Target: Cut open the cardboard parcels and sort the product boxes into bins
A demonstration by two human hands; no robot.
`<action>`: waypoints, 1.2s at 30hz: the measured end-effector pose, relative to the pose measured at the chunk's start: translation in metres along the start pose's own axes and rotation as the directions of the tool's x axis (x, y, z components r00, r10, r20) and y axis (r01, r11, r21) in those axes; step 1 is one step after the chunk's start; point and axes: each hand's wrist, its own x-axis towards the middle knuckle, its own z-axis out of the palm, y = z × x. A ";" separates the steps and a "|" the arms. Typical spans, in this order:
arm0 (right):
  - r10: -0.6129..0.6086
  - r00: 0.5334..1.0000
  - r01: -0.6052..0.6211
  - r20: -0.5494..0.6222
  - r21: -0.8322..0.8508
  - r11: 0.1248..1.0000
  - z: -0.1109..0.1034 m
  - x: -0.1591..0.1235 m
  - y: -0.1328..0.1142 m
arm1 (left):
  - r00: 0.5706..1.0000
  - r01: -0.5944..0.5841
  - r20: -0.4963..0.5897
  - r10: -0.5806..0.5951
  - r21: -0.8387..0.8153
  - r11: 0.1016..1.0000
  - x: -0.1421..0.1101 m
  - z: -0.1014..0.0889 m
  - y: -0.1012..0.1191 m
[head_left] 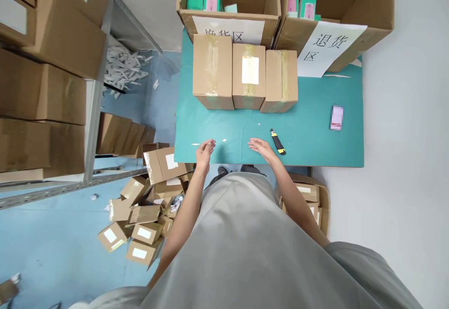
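My left hand hovers over the front edge of the green-topped table, its fingers loosely curled with nothing seen in them. My right hand is held at the same edge with fingers stretched out, holding nothing. Just right of it lies a black and yellow utility knife. Beyond my hands stand three taped cardboard boxes side by side: a left box, a middle box with a white label, and a right box.
Behind the boxes stand two large open cartons, a left carton and a right carton, with green packs inside. A phone lies at the table's right. Shelving with boxes stands left; a pile of boxes covers the floor.
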 end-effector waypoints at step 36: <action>-0.038 0.960 0.163 0.277 -0.443 0.882 0.135 -0.098 0.035 | 1.000 -0.016 0.001 0.017 -0.325 0.946 -0.034 -0.155 -0.033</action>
